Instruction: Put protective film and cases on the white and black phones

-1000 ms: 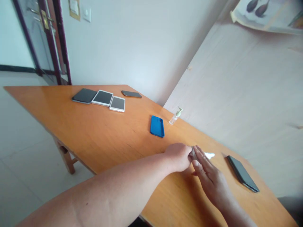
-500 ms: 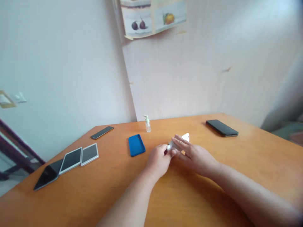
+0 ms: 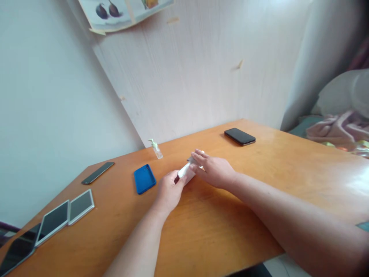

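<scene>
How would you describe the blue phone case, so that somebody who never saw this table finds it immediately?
Start at the orange wooden table and find the small pump bottle near the wall. The blue phone case lies flat just in front of it, to the left of the left hand. It is the only bright blue thing; the phones around it are black or white-rimmed.

One wooden table (image 3: 259, 215) carries everything. On it lie two black phones: one at the far right (image 3: 240, 136) and one slim one near the left wall (image 3: 97, 172). One blue phone case (image 3: 144, 179) lies beside one small clear pump bottle (image 3: 156, 149). Three flat devices sit in a row at the left edge: two with white frames (image 3: 81, 206) (image 3: 52, 222) and one dark one (image 3: 17, 250), partly cut off. Two hands, the left hand (image 3: 168, 190) and the right hand (image 3: 213, 169), share one white sheet (image 3: 186, 172). One fruit poster (image 3: 123, 11) hangs on the wall.
</scene>
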Action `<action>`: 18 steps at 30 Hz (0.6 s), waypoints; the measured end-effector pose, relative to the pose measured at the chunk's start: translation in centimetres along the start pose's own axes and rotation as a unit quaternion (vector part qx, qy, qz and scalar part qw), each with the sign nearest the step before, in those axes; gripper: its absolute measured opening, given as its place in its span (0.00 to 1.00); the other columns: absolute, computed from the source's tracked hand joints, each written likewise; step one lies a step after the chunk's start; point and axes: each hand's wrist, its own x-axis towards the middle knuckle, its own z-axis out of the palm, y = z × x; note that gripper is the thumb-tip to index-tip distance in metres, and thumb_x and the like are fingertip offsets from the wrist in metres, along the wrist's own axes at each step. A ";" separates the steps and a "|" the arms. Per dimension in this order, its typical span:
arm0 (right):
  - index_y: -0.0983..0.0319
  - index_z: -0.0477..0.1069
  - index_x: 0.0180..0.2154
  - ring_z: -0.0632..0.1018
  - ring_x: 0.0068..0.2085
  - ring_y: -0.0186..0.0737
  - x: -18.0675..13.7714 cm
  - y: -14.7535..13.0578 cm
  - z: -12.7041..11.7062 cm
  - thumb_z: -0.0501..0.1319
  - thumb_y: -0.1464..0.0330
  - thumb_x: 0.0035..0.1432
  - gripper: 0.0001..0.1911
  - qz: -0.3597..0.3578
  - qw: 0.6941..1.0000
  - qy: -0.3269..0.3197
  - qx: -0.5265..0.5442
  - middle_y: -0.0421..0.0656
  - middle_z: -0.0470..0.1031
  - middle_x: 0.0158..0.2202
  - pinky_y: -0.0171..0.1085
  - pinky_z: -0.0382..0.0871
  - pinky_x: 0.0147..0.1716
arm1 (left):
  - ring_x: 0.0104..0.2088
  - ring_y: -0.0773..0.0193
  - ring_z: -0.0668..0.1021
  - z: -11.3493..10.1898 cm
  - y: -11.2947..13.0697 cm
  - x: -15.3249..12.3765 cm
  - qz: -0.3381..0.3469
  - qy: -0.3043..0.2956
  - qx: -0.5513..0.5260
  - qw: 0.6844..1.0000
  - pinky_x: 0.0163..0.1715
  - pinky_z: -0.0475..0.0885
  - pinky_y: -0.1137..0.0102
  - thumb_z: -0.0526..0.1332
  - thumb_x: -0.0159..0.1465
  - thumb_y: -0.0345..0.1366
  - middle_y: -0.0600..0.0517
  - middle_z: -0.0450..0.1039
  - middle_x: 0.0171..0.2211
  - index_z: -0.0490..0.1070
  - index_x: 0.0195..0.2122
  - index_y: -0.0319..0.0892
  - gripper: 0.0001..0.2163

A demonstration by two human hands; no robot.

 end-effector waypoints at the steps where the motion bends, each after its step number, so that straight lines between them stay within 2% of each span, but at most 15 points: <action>1: 0.54 0.54 0.65 0.71 0.58 0.52 0.1 0.2 -0.1 0.44 0.50 0.66 0.31 0.022 1.000 0.007 -0.005 0.43 0.51 0.68 0.50 0.69 0.51 | 0.32 0.64 0.73 0.0 0.0 0.0 0.000 0.002 0.003 1.000 0.32 0.64 0.73 0.57 0.63 0.46 0.55 0.74 0.29 0.74 0.36 0.39 0.14; 3: 0.54 0.54 0.65 0.72 0.57 0.53 0.1 0.0 -0.1 0.44 0.50 0.66 0.31 0.029 1.000 0.009 -0.002 0.44 0.50 0.69 0.51 0.69 0.51 | 0.32 0.64 0.73 0.1 -0.1 0.0 -0.002 0.005 0.006 1.000 0.32 0.65 0.73 0.57 0.63 0.45 0.55 0.74 0.29 0.74 0.36 0.40 0.14; 7: 0.53 0.55 0.65 0.72 0.57 0.50 -0.9 -1.6 0.3 0.48 0.49 0.64 0.32 -0.079 0.996 -0.025 0.040 0.43 0.53 0.68 0.47 0.69 0.52 | 0.31 0.63 0.73 -0.1 0.1 0.0 -0.010 0.003 -0.013 1.000 0.31 0.65 0.73 0.59 0.60 0.43 0.55 0.75 0.28 0.74 0.35 0.40 0.11; 9: 0.51 0.56 0.65 0.72 0.57 0.49 -1.0 -1.8 0.5 0.48 0.49 0.64 0.31 -0.104 0.993 -0.031 0.049 0.41 0.54 0.67 0.45 0.69 0.53 | 0.31 0.62 0.73 -0.2 0.3 0.0 -0.019 0.002 -0.020 1.000 0.31 0.66 0.73 0.59 0.59 0.42 0.55 0.74 0.27 0.74 0.34 0.40 0.11; 15: 0.53 0.53 0.65 0.72 0.57 0.51 0.5 0.5 0.2 0.45 0.52 0.66 0.29 0.034 0.999 0.017 0.009 0.44 0.51 0.68 0.51 0.70 0.51 | 0.31 0.62 0.73 -0.3 0.3 0.0 -0.029 0.003 -0.021 0.999 0.32 0.66 0.73 0.57 0.61 0.48 0.54 0.74 0.28 0.75 0.35 0.40 0.16; 18: 0.54 0.53 0.66 0.71 0.58 0.51 0.4 0.4 0.4 0.47 0.53 0.65 0.31 0.021 1.000 0.017 0.016 0.45 0.51 0.68 0.50 0.69 0.51 | 0.31 0.62 0.73 -0.4 0.3 0.0 -0.030 0.005 -0.025 0.999 0.32 0.67 0.73 0.57 0.61 0.49 0.54 0.75 0.29 0.76 0.37 0.40 0.17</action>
